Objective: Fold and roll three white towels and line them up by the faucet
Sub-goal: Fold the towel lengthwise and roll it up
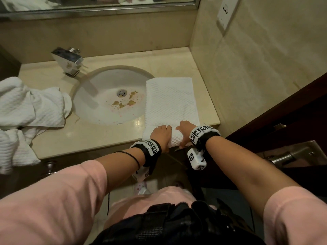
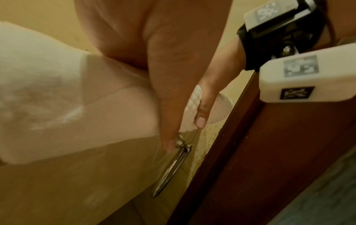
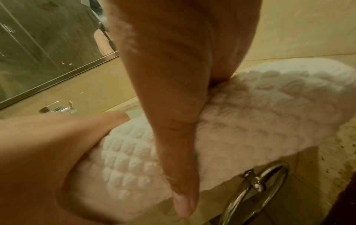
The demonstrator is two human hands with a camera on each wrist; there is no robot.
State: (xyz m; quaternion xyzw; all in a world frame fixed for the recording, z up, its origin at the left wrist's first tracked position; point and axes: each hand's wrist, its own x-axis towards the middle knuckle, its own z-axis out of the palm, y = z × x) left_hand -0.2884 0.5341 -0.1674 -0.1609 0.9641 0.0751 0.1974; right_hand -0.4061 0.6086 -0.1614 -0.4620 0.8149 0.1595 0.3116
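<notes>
A white waffle-textured towel [image 1: 169, 99] lies folded into a long strip on the counter right of the sink, its left edge over the basin rim. Its near end is rolled up at the counter's front edge. My left hand [image 1: 160, 133] and right hand [image 1: 185, 127] sit side by side on that roll, fingers curled over its top. In the right wrist view the right thumb [image 3: 183, 197] lies against the near side of the roll [image 3: 260, 118]. The chrome faucet [image 1: 68, 61] stands at the back left of the basin.
Crumpled white towels [image 1: 30, 106] are heaped on the counter's left end and hang over its edge. The sink basin [image 1: 99, 103] holds brown stains. A tiled wall [image 1: 256, 68] closes the right side. A metal ring pull [image 3: 256, 190] hangs below the counter edge.
</notes>
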